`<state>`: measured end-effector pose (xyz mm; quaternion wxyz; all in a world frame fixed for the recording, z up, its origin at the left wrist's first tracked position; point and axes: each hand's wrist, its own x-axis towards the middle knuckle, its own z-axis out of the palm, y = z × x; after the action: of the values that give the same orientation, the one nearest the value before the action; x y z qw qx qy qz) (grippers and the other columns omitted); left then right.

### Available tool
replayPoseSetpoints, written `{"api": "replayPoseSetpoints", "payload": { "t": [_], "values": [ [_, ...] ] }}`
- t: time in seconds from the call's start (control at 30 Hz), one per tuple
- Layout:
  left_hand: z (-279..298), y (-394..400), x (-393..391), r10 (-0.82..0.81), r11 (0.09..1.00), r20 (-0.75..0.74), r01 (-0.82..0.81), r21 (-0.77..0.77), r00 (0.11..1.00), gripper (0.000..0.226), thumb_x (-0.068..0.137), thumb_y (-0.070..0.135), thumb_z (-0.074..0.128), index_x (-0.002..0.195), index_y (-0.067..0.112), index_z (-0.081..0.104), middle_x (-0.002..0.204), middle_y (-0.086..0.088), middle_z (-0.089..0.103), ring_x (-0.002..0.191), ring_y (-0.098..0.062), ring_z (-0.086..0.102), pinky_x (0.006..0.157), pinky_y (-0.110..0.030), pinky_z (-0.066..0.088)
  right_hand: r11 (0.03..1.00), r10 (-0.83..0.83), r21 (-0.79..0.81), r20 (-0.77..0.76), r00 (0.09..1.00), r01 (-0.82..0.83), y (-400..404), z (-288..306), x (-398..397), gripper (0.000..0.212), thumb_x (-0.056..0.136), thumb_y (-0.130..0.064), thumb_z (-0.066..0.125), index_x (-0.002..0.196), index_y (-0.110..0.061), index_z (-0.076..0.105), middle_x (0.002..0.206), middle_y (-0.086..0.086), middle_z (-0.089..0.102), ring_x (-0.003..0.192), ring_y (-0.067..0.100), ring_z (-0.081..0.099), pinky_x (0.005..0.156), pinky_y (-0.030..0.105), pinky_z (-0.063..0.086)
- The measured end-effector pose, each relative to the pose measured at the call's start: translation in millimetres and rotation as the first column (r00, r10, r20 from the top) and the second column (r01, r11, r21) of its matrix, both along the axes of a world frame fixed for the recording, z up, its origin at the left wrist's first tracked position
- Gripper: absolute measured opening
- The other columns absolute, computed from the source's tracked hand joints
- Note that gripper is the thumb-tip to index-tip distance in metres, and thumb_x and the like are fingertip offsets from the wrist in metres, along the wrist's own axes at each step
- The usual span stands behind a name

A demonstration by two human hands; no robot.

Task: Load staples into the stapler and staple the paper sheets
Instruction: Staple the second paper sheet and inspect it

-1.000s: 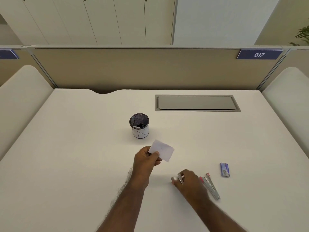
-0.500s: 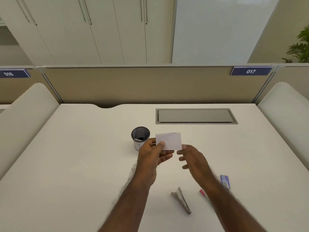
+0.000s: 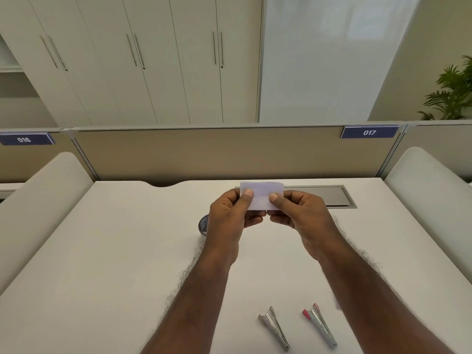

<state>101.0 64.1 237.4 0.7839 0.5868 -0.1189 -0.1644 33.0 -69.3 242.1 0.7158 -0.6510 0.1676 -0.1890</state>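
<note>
A small white stack of paper sheets (image 3: 261,194) is held up above the white desk (image 3: 102,251), between both hands. My left hand (image 3: 229,221) pinches its left edge with the thumb on top. My right hand (image 3: 298,215) pinches its right edge the same way. Two slim metal staplers lie near the desk's front edge: a plain silver stapler (image 3: 274,328) and, to its right, a stapler with red tips (image 3: 320,325). Both lie apart from the hands.
A dark round cup (image 3: 203,224) stands on the desk, mostly hidden behind my left hand. A grey cable hatch (image 3: 329,198) is set into the desk at the back right. Beige partition panels bound the desk at the back and sides.
My right hand left the silver stapler on the desk and rose to take the paper's right edge. Both hands lifted the sheets higher. The view tilted up.
</note>
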Motion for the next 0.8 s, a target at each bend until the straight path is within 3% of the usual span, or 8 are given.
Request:
{"api": "replayPoseSetpoints", "payload": {
  "t": [0.17, 0.27, 0.33, 0.4, 0.5, 0.57, 0.7, 0.8],
  "values": [
    [4, -4, 1, 0.025, 1.000, -0.004, -0.025, 0.018, 1.000, 0.013, 0.095, 0.019, 0.059, 0.095, 0.012, 0.070, 0.089, -0.012, 0.073, 0.073, -0.020, 0.072, 0.062, -0.027, 0.057, 0.996, -0.022, 0.081, 0.034, 0.999, 0.019, -1, 5, -1, 0.013, 0.086, -0.016, 0.071, 0.093, -0.006, 0.076, 0.083, 0.008, 0.076, 0.075, 0.018, 0.072, 0.066, 0.024, 0.057],
    [5, -10, 0, 0.281, 0.945, 0.187, -0.305, 0.115, 0.941, 0.010, 0.090, 0.012, 0.065, 0.097, 0.019, 0.066, 0.100, -0.004, 0.070, 0.083, -0.009, 0.067, 0.070, -0.021, 0.055, 0.988, -0.141, 0.075, 0.071, 0.987, 0.136, -2, 10, 0, 0.007, 0.085, -0.016, 0.073, 0.087, -0.011, 0.077, 0.081, 0.007, 0.077, 0.077, 0.021, 0.074, 0.067, 0.025, 0.059],
    [8, -13, -6, 0.402, 0.883, 0.343, -0.459, 0.103, 0.849, 0.019, 0.088, 0.009, 0.066, 0.092, 0.028, 0.064, 0.103, 0.000, 0.068, 0.086, -0.001, 0.064, 0.071, -0.010, 0.050, 0.971, -0.232, -0.042, 0.103, 0.967, 0.237, -1, 13, 1, 0.007, 0.085, -0.018, 0.073, 0.084, -0.024, 0.077, 0.077, -0.001, 0.077, 0.077, 0.019, 0.075, 0.070, 0.028, 0.060],
    [11, -17, -12, 0.347, 0.912, 0.389, -0.404, 0.071, 0.853, 0.017, 0.090, 0.013, 0.064, 0.092, 0.029, 0.067, 0.102, 0.002, 0.071, 0.090, 0.001, 0.065, 0.074, -0.008, 0.049, 0.904, -0.296, -0.277, 0.146, 0.944, 0.327, 4, 16, 1, 0.010, 0.085, -0.023, 0.073, 0.084, -0.032, 0.076, 0.074, -0.015, 0.075, 0.076, 0.009, 0.074, 0.074, 0.030, 0.060],
    [15, -22, -20, 0.145, 0.989, 0.249, -0.143, -0.030, 0.958, 0.025, 0.088, 0.028, 0.062, 0.108, 0.016, 0.072, 0.105, -0.001, 0.075, 0.101, -0.009, 0.069, 0.086, -0.021, 0.054, 0.770, -0.257, -0.527, 0.259, 0.931, 0.359, 19, 19, 0, 0.016, 0.087, -0.021, 0.072, 0.101, -0.023, 0.077, 0.095, -0.016, 0.075, 0.089, -0.004, 0.069, 0.075, 0.017, 0.056],
    [18, -23, -20, 0.062, 0.992, 0.161, -0.044, -0.115, 0.985, 0.028, 0.088, 0.031, 0.062, 0.110, 0.016, 0.072, 0.105, -0.003, 0.075, 0.104, -0.019, 0.070, 0.087, -0.029, 0.056, 0.685, -0.207, -0.643, 0.278, 0.938, 0.342, 27, 18, 0, 0.022, 0.088, -0.020, 0.069, 0.109, -0.021, 0.075, 0.115, -0.008, 0.071, 0.104, -0.001, 0.064, 0.079, 0.018, 0.055],
    [24, -18, -10, 0.084, 0.987, 0.095, -0.069, -0.147, 0.992, 0.014, 0.093, 0.015, 0.062, 0.100, 0.015, 0.075, 0.097, -0.006, 0.076, 0.091, -0.020, 0.071, 0.080, -0.028, 0.057, 0.532, -0.117, -0.809, 0.223, 0.968, 0.251, 32, 16, -3, 0.027, 0.090, -0.026, 0.063, 0.117, -0.024, 0.070, 0.129, -0.009, 0.061, 0.117, 0.009, 0.054, 0.095, 0.015, 0.039],
    [29, -12, -1, 0.092, 0.978, -0.009, -0.093, -0.186, 0.996, 0.014, 0.094, 0.007, 0.060, 0.096, 0.008, 0.074, 0.094, -0.013, 0.074, 0.085, -0.021, 0.069, 0.072, -0.025, 0.057, 0.571, -0.182, -0.747, 0.289, 0.940, 0.340, 23, 20, -3, 0.022, 0.089, -0.024, 0.066, 0.110, -0.029, 0.070, 0.119, -0.014, 0.061, 0.110, 0.007, 0.055, 0.091, 0.018, 0.043]
  ]
}}
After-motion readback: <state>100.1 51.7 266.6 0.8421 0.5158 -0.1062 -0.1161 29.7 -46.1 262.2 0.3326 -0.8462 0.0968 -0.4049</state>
